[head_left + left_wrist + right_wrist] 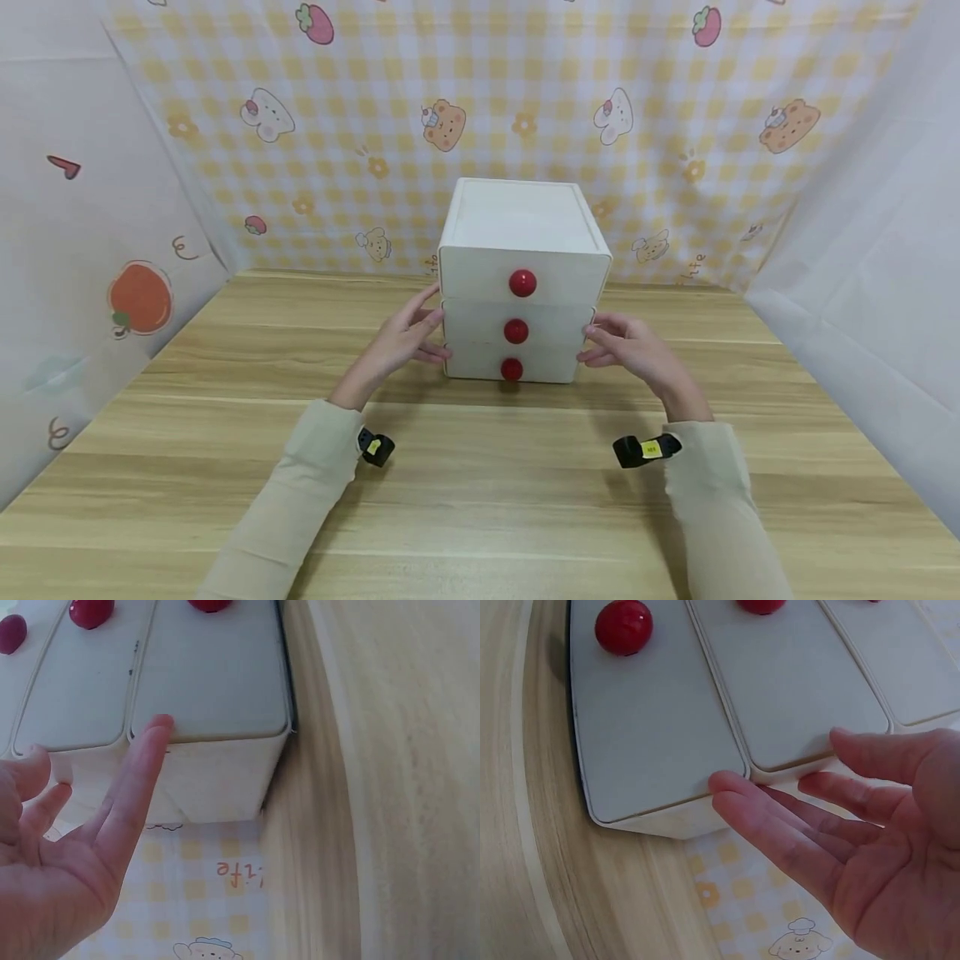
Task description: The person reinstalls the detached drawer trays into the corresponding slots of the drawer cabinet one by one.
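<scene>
A white three-drawer box (525,218) with round red knobs stands upright on the wooden table, its drawers closed and facing me. At its left side is my left hand (401,335), fingers extended along the wall, thumb at the front edge. The left wrist view shows one of that hand's fingertips (161,724) right at the lower drawer front's edge. My right hand (628,343) mirrors it on the right side. In the right wrist view its thumb (877,754) lies by the middle drawer's edge and other fingertips reach the box's side and front corner.
Wooden tabletop (495,500) spreads around the box. Behind hangs a yellow checked cloth (517,75) with cartoon prints, close to the box's back. White cloth walls (75,225) border the table at left and right. A black strap (647,450) sits at each wrist.
</scene>
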A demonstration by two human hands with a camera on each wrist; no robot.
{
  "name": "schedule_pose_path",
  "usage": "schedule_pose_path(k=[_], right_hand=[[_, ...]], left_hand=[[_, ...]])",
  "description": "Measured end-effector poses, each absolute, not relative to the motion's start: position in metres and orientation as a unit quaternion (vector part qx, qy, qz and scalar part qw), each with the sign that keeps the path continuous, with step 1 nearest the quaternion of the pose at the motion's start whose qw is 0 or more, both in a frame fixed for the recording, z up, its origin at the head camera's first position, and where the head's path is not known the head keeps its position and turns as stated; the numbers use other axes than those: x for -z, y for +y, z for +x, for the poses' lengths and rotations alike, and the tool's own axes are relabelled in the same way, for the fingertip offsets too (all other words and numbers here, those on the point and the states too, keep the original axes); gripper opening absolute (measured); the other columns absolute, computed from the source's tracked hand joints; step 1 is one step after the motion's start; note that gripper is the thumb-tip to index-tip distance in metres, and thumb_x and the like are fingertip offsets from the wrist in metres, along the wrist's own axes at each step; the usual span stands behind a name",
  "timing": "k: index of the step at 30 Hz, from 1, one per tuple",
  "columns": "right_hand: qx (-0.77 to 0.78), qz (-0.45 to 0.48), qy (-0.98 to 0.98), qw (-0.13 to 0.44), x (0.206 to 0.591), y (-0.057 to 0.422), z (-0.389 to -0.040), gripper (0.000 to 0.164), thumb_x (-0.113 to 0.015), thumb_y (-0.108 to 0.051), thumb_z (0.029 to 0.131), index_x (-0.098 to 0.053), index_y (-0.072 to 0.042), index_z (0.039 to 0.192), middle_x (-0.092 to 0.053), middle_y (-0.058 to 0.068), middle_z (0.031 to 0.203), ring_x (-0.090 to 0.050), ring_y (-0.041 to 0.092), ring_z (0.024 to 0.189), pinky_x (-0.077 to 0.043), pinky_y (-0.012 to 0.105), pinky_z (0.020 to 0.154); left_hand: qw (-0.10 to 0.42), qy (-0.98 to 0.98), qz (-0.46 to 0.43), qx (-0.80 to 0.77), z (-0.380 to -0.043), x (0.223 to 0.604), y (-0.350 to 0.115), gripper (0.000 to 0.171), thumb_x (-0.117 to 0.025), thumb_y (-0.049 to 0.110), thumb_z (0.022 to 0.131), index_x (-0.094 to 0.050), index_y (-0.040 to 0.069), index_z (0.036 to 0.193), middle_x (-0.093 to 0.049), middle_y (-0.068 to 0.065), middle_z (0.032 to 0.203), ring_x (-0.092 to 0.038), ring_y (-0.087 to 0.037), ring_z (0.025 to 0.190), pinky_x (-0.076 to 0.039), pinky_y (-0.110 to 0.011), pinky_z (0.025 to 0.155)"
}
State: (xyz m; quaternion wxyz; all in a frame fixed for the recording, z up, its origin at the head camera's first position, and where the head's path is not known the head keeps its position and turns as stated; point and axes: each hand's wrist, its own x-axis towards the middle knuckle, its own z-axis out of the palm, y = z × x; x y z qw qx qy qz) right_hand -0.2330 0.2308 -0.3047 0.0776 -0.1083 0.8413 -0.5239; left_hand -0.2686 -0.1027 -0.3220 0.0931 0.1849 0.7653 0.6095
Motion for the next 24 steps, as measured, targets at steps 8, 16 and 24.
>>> schedule_pose_path(k=[8, 16, 24], right_hand=[[0.526, -0.075, 0.847, 0.033, 0.307, 0.224, -0.234, 0.045, -0.044, -0.021, 0.099, -0.039, 0.008, 0.133, -0.05, 0.03, 0.124, -0.065, 0.035, 0.097, -0.053, 0.044, 0.086], [0.539, -0.035, 0.842, 0.001, 0.31, 0.216, -0.238, 0.043, -0.042, -0.018, 0.099, -0.039, 0.007, 0.134, -0.051, 0.025, 0.118, -0.067, 0.026, 0.092, -0.056, 0.033, 0.082], [0.556, -0.027, 0.831, -0.009, 0.314, 0.212, -0.241, 0.041, -0.037, -0.016, 0.101, -0.038, 0.004, 0.136, -0.049, 0.024, 0.123, -0.062, 0.033, 0.103, -0.054, 0.031, 0.086]], left_hand=[[0.042, 0.799, 0.165, -0.577, -0.269, 0.323, -0.099, 0.054, -0.047, 0.027, 0.097, -0.026, 0.023, 0.147, -0.05, -0.025, 0.13, -0.067, -0.04, 0.083, -0.056, -0.047, 0.076], [0.032, 0.807, 0.156, -0.569, -0.275, 0.323, -0.094, 0.052, -0.046, 0.022, 0.098, -0.027, 0.023, 0.147, -0.052, -0.023, 0.129, -0.066, -0.041, 0.083, -0.057, -0.043, 0.074], [0.011, 0.816, 0.156, -0.556, -0.283, 0.325, -0.093, 0.051, -0.044, 0.02, 0.098, -0.028, 0.024, 0.147, -0.051, -0.023, 0.131, -0.068, -0.036, 0.082, -0.057, -0.041, 0.075]])
